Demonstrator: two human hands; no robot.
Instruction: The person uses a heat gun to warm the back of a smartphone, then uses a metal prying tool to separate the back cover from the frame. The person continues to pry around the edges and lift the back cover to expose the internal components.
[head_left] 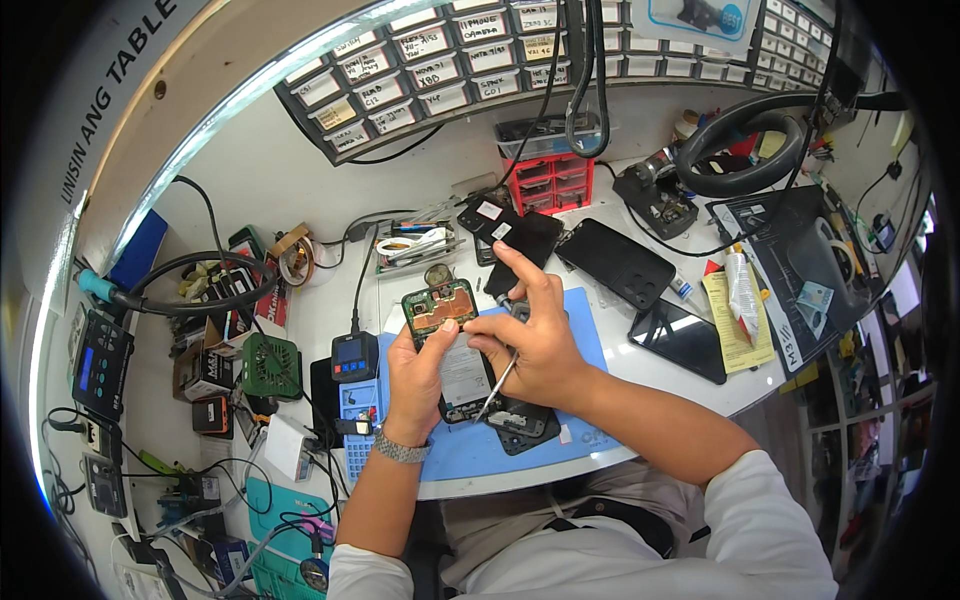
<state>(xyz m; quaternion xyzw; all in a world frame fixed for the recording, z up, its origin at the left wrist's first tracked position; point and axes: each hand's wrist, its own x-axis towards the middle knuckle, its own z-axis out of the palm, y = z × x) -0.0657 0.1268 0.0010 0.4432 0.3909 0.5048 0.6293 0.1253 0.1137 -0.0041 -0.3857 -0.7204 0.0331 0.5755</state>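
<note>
An opened smartphone (464,368) lies over the blue work mat, its back cover off. Its copper-coloured upper board and grey battery show. My left hand (413,385) is closed round its left edge, the thumb pressing on the board. From the right, my right hand (540,345) reaches over the phone, index finger raised. Thumb and other fingertips meet at the board's lower edge; what they pinch there is too small to tell. A slim metal tool (497,386) is tucked in this hand, its tip pointing down over the phone's lower end. Beside the phone lies a dark phone part (525,425).
The blue mat (590,420) covers the table's front. Black phones (617,262) lie right, near a glue tube (740,300) on a yellow pad. Left stand a small device with a screen (354,357) and a green fan (270,365). A red drawer box (549,183) stands behind.
</note>
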